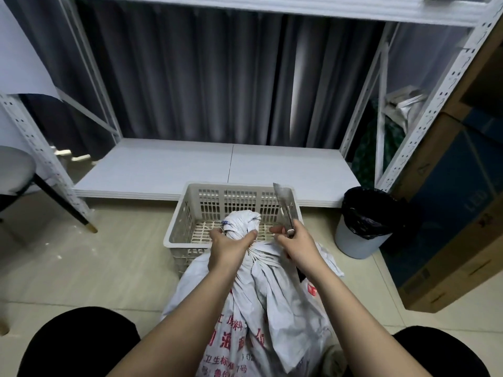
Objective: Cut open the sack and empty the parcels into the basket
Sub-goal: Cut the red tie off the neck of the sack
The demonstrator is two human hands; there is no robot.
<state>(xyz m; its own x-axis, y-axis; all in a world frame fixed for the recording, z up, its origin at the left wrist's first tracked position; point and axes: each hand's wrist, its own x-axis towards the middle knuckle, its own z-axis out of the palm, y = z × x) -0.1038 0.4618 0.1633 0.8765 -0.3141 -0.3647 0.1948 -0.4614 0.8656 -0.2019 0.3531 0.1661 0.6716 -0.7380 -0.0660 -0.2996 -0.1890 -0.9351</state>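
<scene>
Two hands: left (227,247) grips red-lettered sack (261,308) neck, right (295,244) clasps knife (285,206).

2 bare forearms reach up from the bottom of the view, with no sleeves, cuffs, watch or bracelet showing anywhere along them. Both are uncovered from the lower edge right up to the wrists. The left hand (227,247) and the right hand (298,244) are bare as well: no gloves, and no rings on the fingers that show. The fingernails that can be seen are short and unpainted. At the bottom left and bottom right corners, 2 rounded knees appear in plain black cloth, smooth and without any visible seam, print or pocket.
</scene>
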